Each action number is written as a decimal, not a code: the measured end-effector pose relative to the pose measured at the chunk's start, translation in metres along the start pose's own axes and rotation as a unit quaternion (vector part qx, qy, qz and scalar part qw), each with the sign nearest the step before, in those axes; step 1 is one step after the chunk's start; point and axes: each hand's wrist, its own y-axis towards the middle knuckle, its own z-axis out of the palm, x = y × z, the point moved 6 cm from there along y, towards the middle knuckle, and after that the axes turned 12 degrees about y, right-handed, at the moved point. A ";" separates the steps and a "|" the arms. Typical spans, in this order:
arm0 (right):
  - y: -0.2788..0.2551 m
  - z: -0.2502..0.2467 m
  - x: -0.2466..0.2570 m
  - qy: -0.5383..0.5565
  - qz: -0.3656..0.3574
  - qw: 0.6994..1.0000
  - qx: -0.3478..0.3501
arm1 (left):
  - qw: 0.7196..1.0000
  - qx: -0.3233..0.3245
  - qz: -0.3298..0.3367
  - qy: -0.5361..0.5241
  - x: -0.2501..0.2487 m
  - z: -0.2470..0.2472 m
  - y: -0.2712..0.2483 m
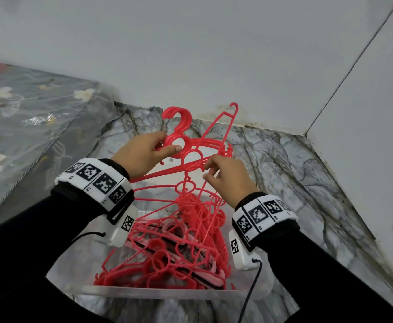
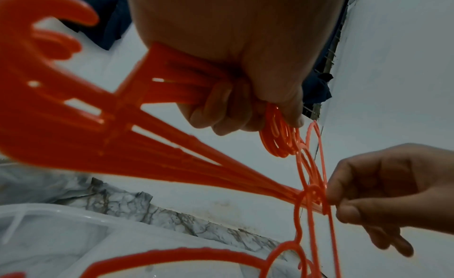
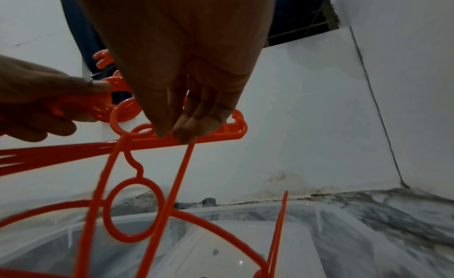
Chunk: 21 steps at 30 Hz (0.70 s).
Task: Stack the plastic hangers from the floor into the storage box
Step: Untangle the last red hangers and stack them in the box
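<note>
A bundle of red plastic hangers point(image 1: 182, 139) is held above a clear storage box point(image 1: 144, 292) that holds a tangled pile of more red hangers point(image 1: 181, 252). My left hand point(image 1: 166, 143) grips the bundle at its necks, just under the hooks; the left wrist view shows the fingers point(image 2: 221, 117) curled round the stems. My right hand point(image 1: 208, 172) pinches the bundle's lower bar point(image 3: 213, 139) between thumb and fingertips point(image 3: 159, 131). One loose hanger point(image 3: 134, 206) dangles from that bar, caught on it, and reaches down toward the box.
A bed with dark flowered bedding point(image 1: 28, 113) lies at the left. White walls meet in a corner at the back right. The marble-patterned floor point(image 1: 284, 171) surrounds the box. A black cable point(image 1: 249, 297) hangs from my right wrist camera over the box's front corner.
</note>
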 end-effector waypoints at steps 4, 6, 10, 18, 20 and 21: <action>-0.002 0.002 0.006 -0.079 -0.008 0.997 0.003 | 1.000 0.011 -0.006 -0.007 0.000 0.002 0.000; -0.004 0.002 0.010 -0.096 -0.019 0.995 0.006 | 1.000 0.014 -0.007 -0.021 0.000 0.004 0.000; -0.005 0.000 0.022 -0.106 -0.062 0.992 -0.011 | 1.000 0.024 -0.003 -0.004 -0.005 0.010 -0.001; -0.006 0.009 0.007 -0.132 -0.019 0.991 0.024 | 0.997 0.031 -0.012 -0.066 -0.006 0.011 0.000; -0.004 0.005 0.006 -0.083 -0.016 0.996 0.003 | 0.997 0.031 -0.012 -0.069 -0.005 0.011 0.000; -0.004 0.003 0.007 -0.061 -0.020 0.998 -0.009 | 0.998 0.031 -0.014 -0.062 -0.004 0.011 0.001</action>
